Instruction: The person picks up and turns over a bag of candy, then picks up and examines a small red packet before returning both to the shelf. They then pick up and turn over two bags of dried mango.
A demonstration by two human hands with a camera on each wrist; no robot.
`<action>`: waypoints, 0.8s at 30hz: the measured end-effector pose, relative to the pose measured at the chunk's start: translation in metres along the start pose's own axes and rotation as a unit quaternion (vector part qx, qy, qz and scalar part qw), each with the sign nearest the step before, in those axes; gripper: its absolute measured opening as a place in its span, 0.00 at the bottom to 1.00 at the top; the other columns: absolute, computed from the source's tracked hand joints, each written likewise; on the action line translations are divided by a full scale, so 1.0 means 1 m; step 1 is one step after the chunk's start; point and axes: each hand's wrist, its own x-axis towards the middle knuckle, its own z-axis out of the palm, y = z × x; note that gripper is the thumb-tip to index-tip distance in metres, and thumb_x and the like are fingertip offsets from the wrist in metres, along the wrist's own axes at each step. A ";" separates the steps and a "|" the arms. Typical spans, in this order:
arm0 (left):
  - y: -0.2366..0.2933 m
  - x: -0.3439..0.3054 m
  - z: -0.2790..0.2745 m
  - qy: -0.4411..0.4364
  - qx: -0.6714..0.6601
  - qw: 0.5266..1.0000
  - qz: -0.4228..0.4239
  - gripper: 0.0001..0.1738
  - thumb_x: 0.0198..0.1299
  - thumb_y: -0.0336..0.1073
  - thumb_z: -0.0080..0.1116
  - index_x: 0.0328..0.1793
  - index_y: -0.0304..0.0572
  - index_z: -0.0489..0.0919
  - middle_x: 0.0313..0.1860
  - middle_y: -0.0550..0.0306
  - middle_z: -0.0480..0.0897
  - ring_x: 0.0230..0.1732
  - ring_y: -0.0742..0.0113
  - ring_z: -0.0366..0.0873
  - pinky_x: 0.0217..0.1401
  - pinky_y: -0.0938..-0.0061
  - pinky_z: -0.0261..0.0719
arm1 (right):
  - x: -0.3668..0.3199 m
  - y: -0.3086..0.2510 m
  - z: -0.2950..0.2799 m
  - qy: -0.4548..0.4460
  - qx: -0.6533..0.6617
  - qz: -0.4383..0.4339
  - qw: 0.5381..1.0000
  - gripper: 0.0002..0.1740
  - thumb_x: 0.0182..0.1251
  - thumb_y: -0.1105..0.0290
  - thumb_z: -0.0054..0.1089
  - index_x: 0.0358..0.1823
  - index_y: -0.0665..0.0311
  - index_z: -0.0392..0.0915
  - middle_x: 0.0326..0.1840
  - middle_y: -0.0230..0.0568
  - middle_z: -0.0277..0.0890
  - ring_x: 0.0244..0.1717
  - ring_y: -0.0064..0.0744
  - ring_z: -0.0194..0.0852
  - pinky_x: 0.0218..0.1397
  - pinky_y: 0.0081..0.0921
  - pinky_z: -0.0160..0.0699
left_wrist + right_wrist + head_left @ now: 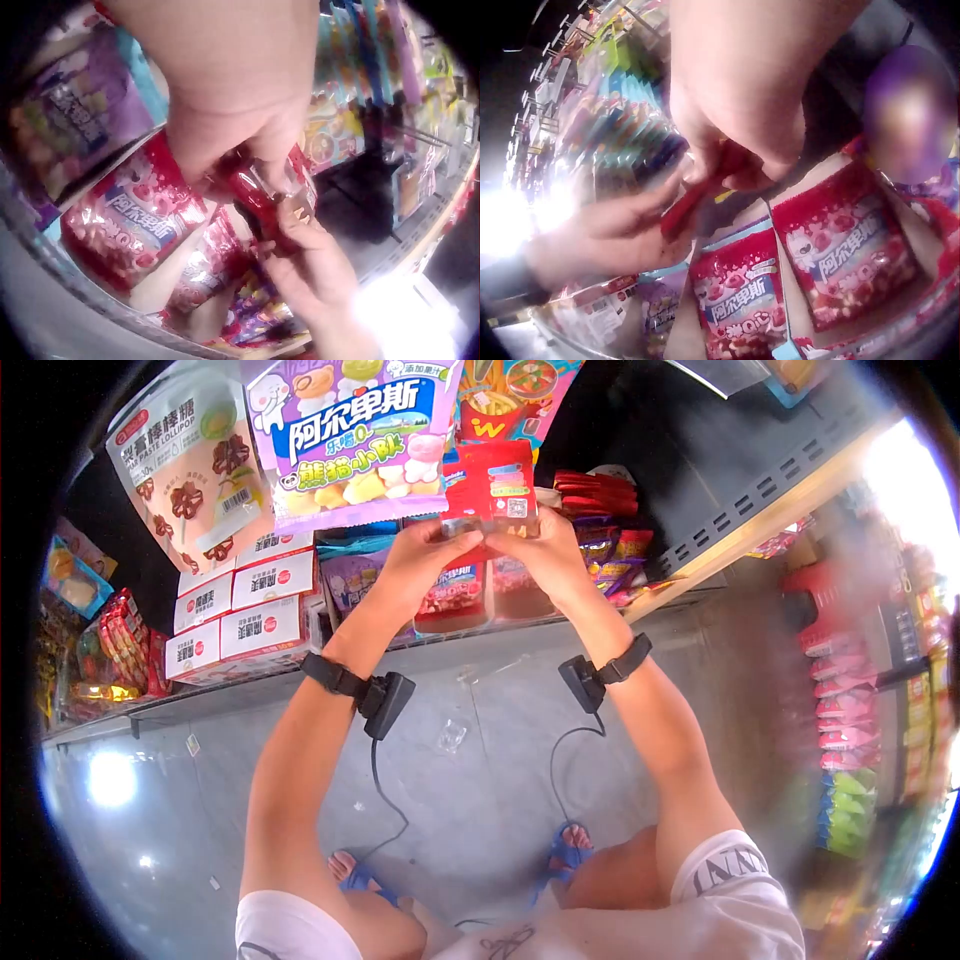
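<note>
Both hands hold a red snack packet [487,478] upright over the shelf, its printed side with a square code facing the head camera. My left hand [425,560] pinches the lower left corner, and my right hand [548,560] pinches the lower right, thumbs close together on the near face. In the left wrist view the packet [251,187] is partly hidden by the fingers. From the right wrist the packet [686,206] shows as a red strip between the hands. Just below them stand red candy bags [739,300] in open boxes.
A large purple candy bag [350,435] and a lollipop pouch [190,470] hang close at the upper left. White boxes [240,610] are stacked left of the hands. Purple packets [600,555] lie right, beside the shelf's wooden edge [720,565]. Another stocked shelf [850,710] stands far right.
</note>
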 end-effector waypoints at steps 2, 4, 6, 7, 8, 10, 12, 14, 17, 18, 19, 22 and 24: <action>0.000 0.001 -0.001 0.010 0.013 1.000 0.000 0.18 0.65 0.37 0.67 0.55 0.33 0.81 0.47 0.58 0.85 0.46 0.74 0.81 0.51 0.75 0.80 | 0.001 0.002 0.000 0.006 -0.006 0.000 1.000 0.19 0.61 0.76 0.71 0.52 0.70 0.78 0.47 0.37 0.85 0.48 0.22 0.81 0.52 0.24 0.81; -0.001 0.002 -0.004 0.017 0.020 1.000 0.011 0.17 0.65 0.36 0.67 0.54 0.33 0.81 0.47 0.58 0.85 0.45 0.74 0.82 0.50 0.75 0.80 | -0.001 -0.004 0.004 -0.008 0.014 0.000 1.000 0.19 0.63 0.74 0.71 0.54 0.70 0.77 0.47 0.37 0.85 0.48 0.22 0.81 0.53 0.24 0.80; 0.000 0.003 -0.003 0.022 0.024 0.999 0.021 0.16 0.65 0.36 0.67 0.54 0.33 0.81 0.46 0.58 0.86 0.45 0.74 0.82 0.50 0.75 0.80 | -0.002 -0.006 0.004 -0.014 0.018 0.001 1.000 0.19 0.64 0.73 0.70 0.54 0.70 0.77 0.48 0.36 0.85 0.48 0.21 0.80 0.52 0.23 0.80; 0.003 0.001 -0.003 0.025 0.025 0.999 0.026 0.16 0.64 0.35 0.67 0.54 0.33 0.81 0.46 0.58 0.86 0.45 0.74 0.82 0.49 0.75 0.80 | -0.002 -0.004 0.004 -0.012 0.014 0.003 1.000 0.18 0.65 0.72 0.70 0.54 0.69 0.78 0.48 0.36 0.85 0.48 0.20 0.80 0.52 0.23 0.79; 0.005 0.000 -0.003 0.028 0.026 0.999 0.030 0.16 0.64 0.35 0.67 0.54 0.33 0.81 0.46 0.58 0.86 0.45 0.74 0.82 0.49 0.75 0.80 | -0.002 -0.003 0.004 -0.012 0.009 0.004 1.000 0.18 0.65 0.71 0.70 0.54 0.69 0.78 0.48 0.36 0.84 0.47 0.20 0.80 0.51 0.22 0.79; 0.004 0.001 -0.005 0.024 0.024 0.999 0.030 0.16 0.64 0.35 0.67 0.54 0.33 0.81 0.46 0.58 0.86 0.45 0.74 0.82 0.50 0.75 0.80 | -0.002 0.001 0.003 -0.008 0.003 0.020 1.000 0.18 0.66 0.69 0.69 0.55 0.68 0.79 0.49 0.35 0.84 0.48 0.21 0.80 0.53 0.23 0.78; 0.007 0.000 -0.004 0.025 0.025 0.999 0.018 0.16 0.64 0.35 0.67 0.55 0.33 0.81 0.46 0.58 0.86 0.45 0.74 0.82 0.50 0.75 0.80 | -0.001 0.002 0.001 -0.003 -0.003 0.021 1.000 0.18 0.67 0.69 0.68 0.55 0.68 0.80 0.49 0.35 0.84 0.48 0.21 0.81 0.54 0.23 0.77; 0.012 -0.003 0.000 0.030 0.030 0.999 -0.006 0.16 0.64 0.35 0.67 0.55 0.34 0.81 0.47 0.57 0.86 0.46 0.73 0.82 0.51 0.76 0.80 | -0.001 0.001 0.001 0.006 -0.010 0.009 1.000 0.17 0.68 0.69 0.67 0.54 0.68 0.81 0.49 0.35 0.85 0.48 0.20 0.81 0.54 0.22 0.77; 0.008 0.001 0.000 0.009 0.014 1.000 0.013 0.17 0.65 0.35 0.67 0.56 0.34 0.80 0.50 0.57 0.85 0.49 0.73 0.82 0.52 0.76 0.80 | -0.001 0.000 -0.001 0.018 -0.007 0.019 1.000 0.15 0.68 0.70 0.67 0.53 0.68 0.81 0.47 0.34 0.85 0.47 0.20 0.81 0.53 0.22 0.77; 0.011 -0.001 0.001 0.013 0.007 1.000 -0.005 0.18 0.65 0.36 0.67 0.57 0.34 0.80 0.50 0.57 0.85 0.49 0.73 0.82 0.52 0.76 0.80 | 0.000 0.001 -0.001 0.020 0.005 0.009 1.000 0.14 0.68 0.72 0.67 0.52 0.69 0.81 0.46 0.34 0.85 0.46 0.20 0.81 0.52 0.23 0.78; 0.015 -0.001 0.003 0.016 -0.001 1.000 -0.023 0.18 0.65 0.36 0.66 0.57 0.35 0.80 0.51 0.58 0.85 0.50 0.74 0.81 0.52 0.76 0.80 | 0.000 0.003 0.000 0.022 0.016 -0.001 1.000 0.13 0.68 0.73 0.67 0.51 0.69 0.81 0.44 0.35 0.85 0.44 0.20 0.80 0.51 0.23 0.78; 0.012 0.004 -0.003 0.026 0.014 0.999 -0.035 0.19 0.66 0.38 0.65 0.59 0.36 0.79 0.51 0.58 0.84 0.49 0.74 0.81 0.51 0.77 0.80 | 0.002 0.010 -0.002 0.029 0.025 -0.016 0.999 0.13 0.68 0.74 0.66 0.51 0.70 0.80 0.44 0.36 0.85 0.44 0.20 0.81 0.50 0.23 0.79; 0.012 0.004 -0.004 0.030 0.005 0.999 -0.022 0.19 0.67 0.39 0.65 0.59 0.38 0.79 0.50 0.60 0.84 0.47 0.75 0.81 0.48 0.78 0.79 | 0.003 0.010 -0.002 0.032 0.022 -0.015 0.999 0.13 0.67 0.74 0.66 0.51 0.71 0.80 0.45 0.36 0.85 0.45 0.21 0.81 0.50 0.23 0.79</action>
